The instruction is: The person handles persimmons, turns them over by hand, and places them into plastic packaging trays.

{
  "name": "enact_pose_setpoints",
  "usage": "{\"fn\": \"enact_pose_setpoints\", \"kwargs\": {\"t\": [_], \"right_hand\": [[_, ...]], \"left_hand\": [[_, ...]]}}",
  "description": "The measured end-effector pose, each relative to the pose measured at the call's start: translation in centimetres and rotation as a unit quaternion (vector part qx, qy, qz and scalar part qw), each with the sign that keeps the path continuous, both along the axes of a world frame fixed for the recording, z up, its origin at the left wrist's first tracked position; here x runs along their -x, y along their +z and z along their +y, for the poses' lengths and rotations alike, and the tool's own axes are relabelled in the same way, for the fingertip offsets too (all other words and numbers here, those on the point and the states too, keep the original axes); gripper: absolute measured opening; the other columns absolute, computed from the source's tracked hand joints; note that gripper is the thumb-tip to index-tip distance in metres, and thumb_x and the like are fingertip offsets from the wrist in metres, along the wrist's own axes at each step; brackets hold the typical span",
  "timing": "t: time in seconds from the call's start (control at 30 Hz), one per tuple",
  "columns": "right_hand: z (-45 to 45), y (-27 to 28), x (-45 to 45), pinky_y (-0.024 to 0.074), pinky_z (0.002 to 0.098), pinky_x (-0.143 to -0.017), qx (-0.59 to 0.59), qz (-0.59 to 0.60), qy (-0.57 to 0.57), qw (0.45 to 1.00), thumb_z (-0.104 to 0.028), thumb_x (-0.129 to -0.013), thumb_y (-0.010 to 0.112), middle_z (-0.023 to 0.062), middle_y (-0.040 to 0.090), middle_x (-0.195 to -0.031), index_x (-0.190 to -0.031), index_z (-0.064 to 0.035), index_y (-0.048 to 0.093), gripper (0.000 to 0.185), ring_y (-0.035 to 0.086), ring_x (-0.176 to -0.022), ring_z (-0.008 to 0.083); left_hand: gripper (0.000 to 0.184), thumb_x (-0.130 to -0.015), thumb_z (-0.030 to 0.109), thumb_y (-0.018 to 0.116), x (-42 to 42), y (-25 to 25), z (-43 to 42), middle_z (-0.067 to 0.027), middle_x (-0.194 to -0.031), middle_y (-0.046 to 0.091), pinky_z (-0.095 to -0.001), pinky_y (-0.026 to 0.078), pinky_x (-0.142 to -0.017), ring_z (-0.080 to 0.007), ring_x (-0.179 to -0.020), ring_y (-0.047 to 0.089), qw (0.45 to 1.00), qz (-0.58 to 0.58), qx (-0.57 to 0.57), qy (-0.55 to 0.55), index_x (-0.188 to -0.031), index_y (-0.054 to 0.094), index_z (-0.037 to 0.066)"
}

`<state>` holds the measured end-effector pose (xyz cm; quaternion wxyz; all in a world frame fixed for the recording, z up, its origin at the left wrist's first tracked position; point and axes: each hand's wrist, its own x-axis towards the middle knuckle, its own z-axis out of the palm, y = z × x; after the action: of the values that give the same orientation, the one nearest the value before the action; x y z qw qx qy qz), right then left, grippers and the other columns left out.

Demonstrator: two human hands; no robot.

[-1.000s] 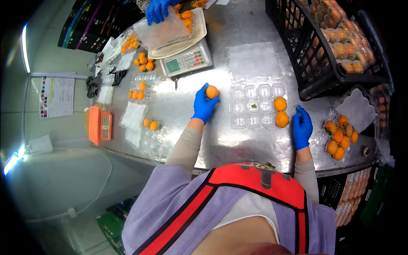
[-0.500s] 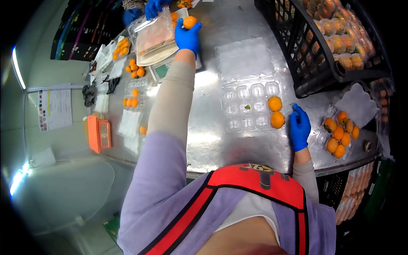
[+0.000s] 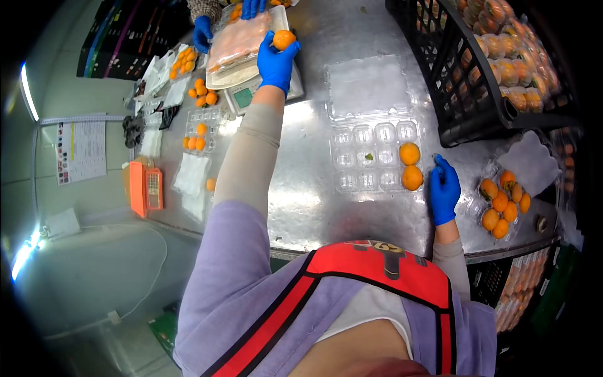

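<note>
My left hand [image 3: 274, 66], in a blue glove, grips an orange persimmon [image 3: 284, 40] between thumb and fingers, near the right edge of the scale [image 3: 244, 95]. A filled clear plastic pack [image 3: 239, 44] sits on the scale. My gloved right hand [image 3: 445, 191] is at the right of an open clear clamshell tray [image 3: 355, 154], its fingers loosely bent and apart, holding nothing visible. Two persimmons, an upper one [image 3: 409, 153] and a lower one [image 3: 412, 178], fill cups in the tray's right column. A small green leaf [image 3: 369, 156] lies in another cup.
A black crate [image 3: 468, 81] of packed persimmons stands at the right. Several loose persimmons [image 3: 500, 201] lie near the right table edge, others at left. An orange case [image 3: 146, 188] rests at the left edge. A co-worker's gloved hands [image 3: 202, 34] are by the scale.
The co-worker's hands have shifted; the pack now lies flatter on the scale. My left hand, still holding the persimmon, has shifted slightly. My right hand stays almost still.
</note>
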<state>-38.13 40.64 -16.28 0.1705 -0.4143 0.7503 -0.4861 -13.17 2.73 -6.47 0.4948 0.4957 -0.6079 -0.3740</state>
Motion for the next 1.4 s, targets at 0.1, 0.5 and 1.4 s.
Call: {"fn": "enact_pose_setpoints", "kwargs": {"t": [0.1,0.5,1.4], "right_hand": [[0.0,0.7,-0.1,0.0476,0.0255,-0.074,-0.008,-0.015,0.004,1.0,-0.008,-0.086,0.054,0.0129,0.065,-0.101,-0.114,-0.0025,0.062,0.029,0.062,-0.083,0.0192],[-0.1,0.6,-0.2,0.0482,0.0273,-0.076,-0.025,-0.006,-0.004,1.0,-0.01,-0.086,0.054,0.0122,0.065,-0.101,-0.112,-0.0033,0.062,0.028,0.062,-0.084,0.0204],[-0.1,0.8,-0.4,0.0487,0.0282,-0.079,-0.014,0.015,-0.009,1.0,-0.009,-0.086,0.054,0.0132,0.065,-0.105,-0.112,-0.0031,0.062,0.028,0.063,-0.089,0.0226]], "left_hand": [[0.073,-0.072,0.01,0.077,-0.1,0.3,0.7,-0.0133,-0.107,0.061,-0.0274,0.046,-0.085,-0.0176,-0.096,0.059,1.0,-0.006,-0.007,-0.009,-0.132,0.037,-0.003],[0.077,-0.066,0.014,0.081,-0.3,0.2,1.5,-0.0129,-0.111,0.058,-0.0285,0.05,-0.081,-0.0169,-0.091,0.059,0.999,-0.012,0.025,-0.025,-0.131,0.042,-0.001],[0.077,-0.065,0.02,0.082,-3.3,6.1,-4.7,-0.0161,-0.111,0.06,-0.0305,0.049,-0.083,-0.02,-0.096,0.06,0.991,-0.095,0.087,0.021,-0.128,0.045,-0.004]]}}
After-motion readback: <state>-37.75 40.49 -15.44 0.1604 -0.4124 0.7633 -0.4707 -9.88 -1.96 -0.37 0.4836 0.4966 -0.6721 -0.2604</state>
